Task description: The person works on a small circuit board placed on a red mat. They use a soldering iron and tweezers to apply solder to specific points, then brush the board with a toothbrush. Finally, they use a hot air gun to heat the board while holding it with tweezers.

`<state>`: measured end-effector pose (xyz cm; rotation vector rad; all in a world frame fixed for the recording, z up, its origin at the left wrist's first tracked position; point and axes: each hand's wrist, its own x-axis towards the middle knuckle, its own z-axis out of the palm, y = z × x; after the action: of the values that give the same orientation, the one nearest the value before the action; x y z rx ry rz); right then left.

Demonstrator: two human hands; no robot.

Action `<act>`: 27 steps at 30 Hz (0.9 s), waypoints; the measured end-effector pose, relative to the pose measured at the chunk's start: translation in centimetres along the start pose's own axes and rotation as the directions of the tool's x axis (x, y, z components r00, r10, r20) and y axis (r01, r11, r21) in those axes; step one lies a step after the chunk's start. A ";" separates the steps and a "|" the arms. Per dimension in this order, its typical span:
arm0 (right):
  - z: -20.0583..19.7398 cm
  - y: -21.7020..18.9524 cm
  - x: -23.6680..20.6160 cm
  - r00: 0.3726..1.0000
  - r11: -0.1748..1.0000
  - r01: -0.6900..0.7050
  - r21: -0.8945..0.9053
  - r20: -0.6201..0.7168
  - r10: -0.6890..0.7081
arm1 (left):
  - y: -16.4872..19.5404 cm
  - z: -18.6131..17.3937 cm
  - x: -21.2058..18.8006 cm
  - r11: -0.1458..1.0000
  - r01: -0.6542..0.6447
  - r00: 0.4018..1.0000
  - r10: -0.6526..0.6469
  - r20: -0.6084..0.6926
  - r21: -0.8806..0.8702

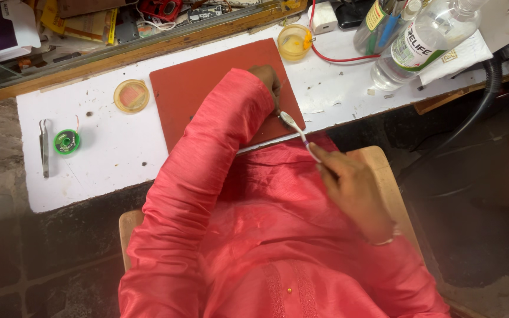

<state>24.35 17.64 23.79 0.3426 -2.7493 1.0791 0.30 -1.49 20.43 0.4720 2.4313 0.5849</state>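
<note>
My left hand (pixel 268 80) rests on a red work mat (pixel 195 88), its fingers curled down near the mat's right edge. The pink sleeve hides most of the hand, and anything under the fingers is out of sight. My right hand (pixel 353 189) grips the handle of a toothbrush (pixel 297 129) with a white head. The brush head points up-left and lies just below my left fingers, at the mat's front right corner.
On the white bench top (pixel 107 159) lie metal tweezers (pixel 43 147), a green spool (pixel 66 142) and a round yellow tin (pixel 131 96). A small yellow cup (pixel 294 42), a red wire (pixel 337 59) and clear bottles (pixel 419 41) stand at the back right. A black hose (pixel 472 115) hangs at right.
</note>
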 end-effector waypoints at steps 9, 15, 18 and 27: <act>-3.7 3.9 4.0 0.939 0.897 0.313 -0.313 -0.038 -0.341 | 1.1 -1.4 0.5 0.993 0.058 0.988 -0.072 0.140 0.098; -2.7 6.6 6.7 0.914 0.848 0.373 -0.376 -0.006 -0.405 | 1.2 -1.4 0.7 0.993 0.070 0.987 -0.083 0.139 0.094; -2.1 7.4 7.2 0.904 0.853 0.402 -0.332 -0.002 -0.427 | 1.2 -1.4 0.9 0.993 0.071 0.987 -0.083 0.136 0.090; -2.0 8.6 7.6 0.893 0.862 0.424 -0.277 -0.031 -0.449 | 1.0 -1.2 1.1 0.994 0.066 0.988 -0.076 0.132 0.083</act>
<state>14.88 24.03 21.50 0.8045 -2.5039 0.5876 -1.09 -0.51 21.31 0.4405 2.3379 0.4144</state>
